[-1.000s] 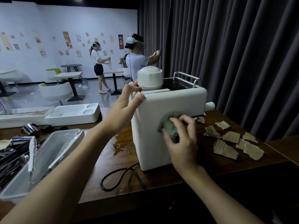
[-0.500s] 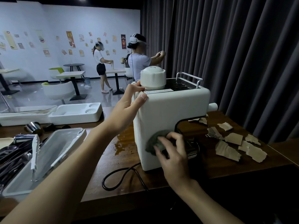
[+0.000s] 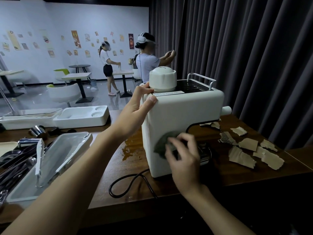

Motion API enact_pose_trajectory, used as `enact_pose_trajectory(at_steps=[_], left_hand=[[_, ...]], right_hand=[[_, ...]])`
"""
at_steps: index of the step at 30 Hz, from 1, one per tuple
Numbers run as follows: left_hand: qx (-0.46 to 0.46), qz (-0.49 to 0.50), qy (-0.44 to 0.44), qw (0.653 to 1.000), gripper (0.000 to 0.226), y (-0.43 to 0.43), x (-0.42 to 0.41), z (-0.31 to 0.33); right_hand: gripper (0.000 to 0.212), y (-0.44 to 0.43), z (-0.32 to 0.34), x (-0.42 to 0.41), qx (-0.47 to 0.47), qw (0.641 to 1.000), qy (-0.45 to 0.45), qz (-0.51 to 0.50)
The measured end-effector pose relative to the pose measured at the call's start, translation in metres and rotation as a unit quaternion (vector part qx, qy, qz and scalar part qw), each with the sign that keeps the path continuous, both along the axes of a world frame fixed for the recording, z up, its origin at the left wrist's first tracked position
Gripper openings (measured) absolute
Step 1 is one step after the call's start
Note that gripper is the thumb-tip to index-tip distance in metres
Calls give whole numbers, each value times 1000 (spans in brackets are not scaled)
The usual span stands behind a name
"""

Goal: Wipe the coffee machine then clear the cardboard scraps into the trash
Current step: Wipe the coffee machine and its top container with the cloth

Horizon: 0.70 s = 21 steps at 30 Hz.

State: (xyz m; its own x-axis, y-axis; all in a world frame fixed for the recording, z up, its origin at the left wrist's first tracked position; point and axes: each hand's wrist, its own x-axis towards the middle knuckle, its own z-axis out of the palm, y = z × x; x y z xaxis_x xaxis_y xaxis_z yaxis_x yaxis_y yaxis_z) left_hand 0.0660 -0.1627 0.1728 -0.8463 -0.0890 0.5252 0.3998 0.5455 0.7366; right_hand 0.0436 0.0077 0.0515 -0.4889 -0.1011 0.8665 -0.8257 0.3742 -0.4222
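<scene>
My right hand (image 3: 184,160) is smeared by blur, the fingers running together, and it covers most of the green cloth (image 3: 160,144). The label (image 3: 168,93) on top of the coffee machine (image 3: 183,114) is too small to read. The picture's left edge cuts off the cutlery (image 3: 11,165).

A dark grey pleated curtain (image 3: 245,56) fills the right half of the frame. At upper left, a pale wall (image 3: 50,19) carries scattered posters (image 3: 75,39) under a dark ceiling. Below it a glossy grey floor (image 3: 101,102) holds a round dark table (image 3: 79,66), a square white-topped table (image 3: 77,75) and a white tub chair (image 3: 63,92). At centre two people in headsets (image 3: 147,61) stand near another small table (image 3: 122,72).
</scene>
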Motion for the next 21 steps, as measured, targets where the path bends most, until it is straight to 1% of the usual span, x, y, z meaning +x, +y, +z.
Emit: enact_pose_trajectory(at_steps=[2,3,4,7,8,9,10,12,13,14,16,18,19,21], left_hand=[[2,2,-1,1000,41,0,-1,0],[5,3,0,1000,41,0,-1,0],[7,3,4,1000,42,0,-1,0],[5,0,9,1000,40,1,-2,-1],[3,0,6,1000,38,1,-2,-1],[3,0,6,1000,38,1,-1,-1],[4,1,7,1000,40,1,-1,-1],[3,3,5,1000,42,1,0,0],[0,5,3,1000,40,1,0,0],[-1,7,1,1000,37,1,1,0],[0,9,-2,1000,33,1,2,1],[-5,8,1,1000,35,2,2,1],[-6,8,2,1000,36,2,2,1],[-8,11,-4,1000,38,2,2,1]], right_hand=[[23,-6,13,-1,-55,998,5,-19],[22,-9,14,0,-55,998,16,-18],[22,-13,10,2,-34,999,30,-10],[31,-18,-11,7,115,990,73,37],[33,-17,-13,6,138,986,76,50],[32,-17,-11,5,125,988,66,58],[29,-15,-6,5,80,994,43,57],[23,-12,5,4,-45,999,-4,21],[22,-11,7,2,-79,997,-15,1],[22,-9,5,3,-77,997,-14,-10],[25,-6,-11,4,-5,1000,0,-6],[26,1,-24,4,57,998,5,13],[25,5,-24,1,59,998,2,15],[24,11,-16,-5,2,1000,-17,-9]])
